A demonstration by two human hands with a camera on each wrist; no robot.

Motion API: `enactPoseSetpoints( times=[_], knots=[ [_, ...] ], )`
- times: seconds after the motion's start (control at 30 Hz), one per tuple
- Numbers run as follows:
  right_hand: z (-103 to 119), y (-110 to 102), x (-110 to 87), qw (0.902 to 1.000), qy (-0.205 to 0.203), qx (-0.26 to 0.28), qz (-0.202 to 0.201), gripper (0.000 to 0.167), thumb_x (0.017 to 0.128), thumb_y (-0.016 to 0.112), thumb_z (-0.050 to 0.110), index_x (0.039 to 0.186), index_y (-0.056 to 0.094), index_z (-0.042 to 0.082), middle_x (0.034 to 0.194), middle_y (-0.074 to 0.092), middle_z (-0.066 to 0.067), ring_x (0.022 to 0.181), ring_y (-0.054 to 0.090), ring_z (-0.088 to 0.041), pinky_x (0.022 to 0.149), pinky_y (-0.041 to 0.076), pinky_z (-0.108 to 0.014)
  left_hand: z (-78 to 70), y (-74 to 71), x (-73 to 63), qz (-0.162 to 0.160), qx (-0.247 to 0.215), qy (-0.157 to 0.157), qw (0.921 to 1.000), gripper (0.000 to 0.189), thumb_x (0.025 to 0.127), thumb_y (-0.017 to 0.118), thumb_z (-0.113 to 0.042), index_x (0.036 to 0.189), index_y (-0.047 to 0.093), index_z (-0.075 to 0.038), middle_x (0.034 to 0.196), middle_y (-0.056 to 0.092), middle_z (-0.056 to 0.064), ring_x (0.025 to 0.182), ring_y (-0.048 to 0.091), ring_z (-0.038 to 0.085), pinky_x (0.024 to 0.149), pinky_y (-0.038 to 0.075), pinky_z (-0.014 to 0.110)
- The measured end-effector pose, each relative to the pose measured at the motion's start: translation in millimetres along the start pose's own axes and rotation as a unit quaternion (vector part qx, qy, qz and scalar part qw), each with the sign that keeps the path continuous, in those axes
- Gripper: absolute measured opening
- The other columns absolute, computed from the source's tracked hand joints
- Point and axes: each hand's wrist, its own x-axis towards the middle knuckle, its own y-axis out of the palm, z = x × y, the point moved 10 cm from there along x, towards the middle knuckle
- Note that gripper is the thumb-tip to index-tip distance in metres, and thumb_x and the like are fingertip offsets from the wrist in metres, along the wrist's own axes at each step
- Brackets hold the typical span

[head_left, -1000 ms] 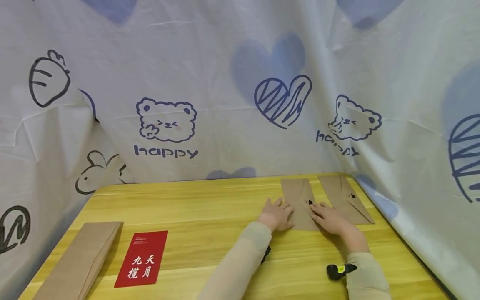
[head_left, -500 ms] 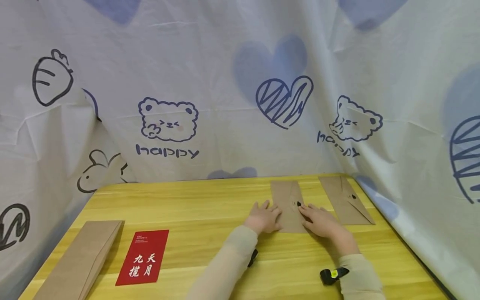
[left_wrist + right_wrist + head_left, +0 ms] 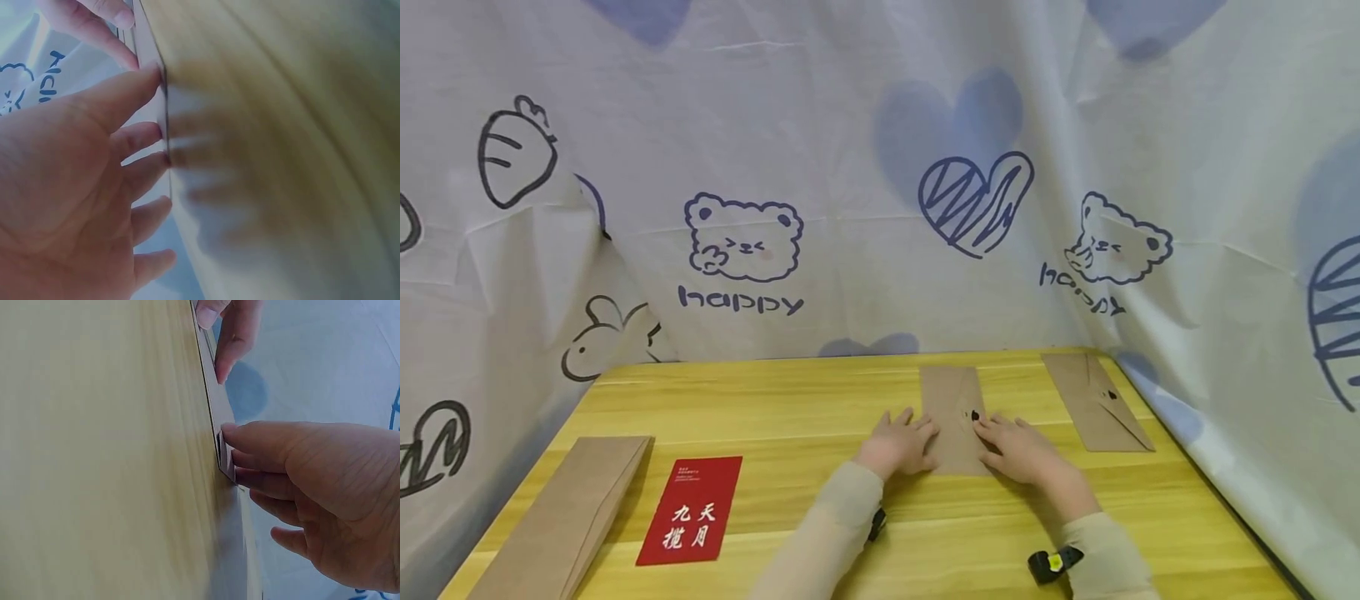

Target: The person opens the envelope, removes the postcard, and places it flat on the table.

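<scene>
A brown kraft envelope [image 3: 949, 387] lies flat on the wooden table, with a small black mark on its flap. My left hand [image 3: 898, 446] rests its fingers on the envelope's left edge. On the opposite edge, beside the black mark, lie the fingertips of my right hand [image 3: 1018, 450]. In the left wrist view, the fingers of the left hand [image 3: 69, 169] are spread and fairly straight, thumb tip at the paper's edge. The right wrist view has the right hand [image 3: 319, 481] with its thumb and fingers against the envelope's end [image 3: 226, 456].
Another closed kraft envelope [image 3: 1086, 408] lies near the table's far right corner. A red card [image 3: 692, 512] with white characters is at the left, beside a long brown kraft-paper item [image 3: 561, 517] with layered edges. Printed white cloth [image 3: 842, 275] hangs behind the table [image 3: 805, 467].
Both hands have slid the envelope to the left and slightly nearer, widening the gap to the other envelope. The red card and left-hand kraft item stay in place; the view has turned slightly.
</scene>
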Motion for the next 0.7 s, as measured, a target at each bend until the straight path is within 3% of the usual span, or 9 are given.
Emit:
enactPoseSetpoints(
  times=[0.27, 0.7],
  knots=[
    [27, 2, 3.7, 0.9992, -0.04, -0.001, -0.01, 0.052, 0.096, 0.06, 0.029, 0.14, 0.051, 0.003, 0.145, 0.051, -0.016, 0.139, 0.042, -0.039, 0.112, 0.031, -0.061, 17.3, 3.4, -19.9, -0.01, 0.015, -0.004, 0.9998, 0.066, 0.094, 0.056, -0.052, 0.151, 0.035, -0.028, 0.16, 0.029, -0.009, 0.15, 0.025, 0.023, 0.121, 0.022, 0.051],
    [74, 5, 3.6, 0.9958, -0.089, -0.023, -0.001, 0.053, 0.095, 0.061, 0.033, 0.139, 0.053, 0.005, 0.144, 0.053, -0.015, 0.137, 0.045, -0.035, 0.112, 0.034, -0.058, 39.1, 7.1, -61.5, -0.021, -0.011, 0.013, 0.9996, 0.066, 0.093, 0.059, -0.047, 0.15, 0.039, -0.02, 0.158, 0.035, 0.0, 0.147, 0.03, 0.03, 0.118, 0.025, 0.056]
  ],
)
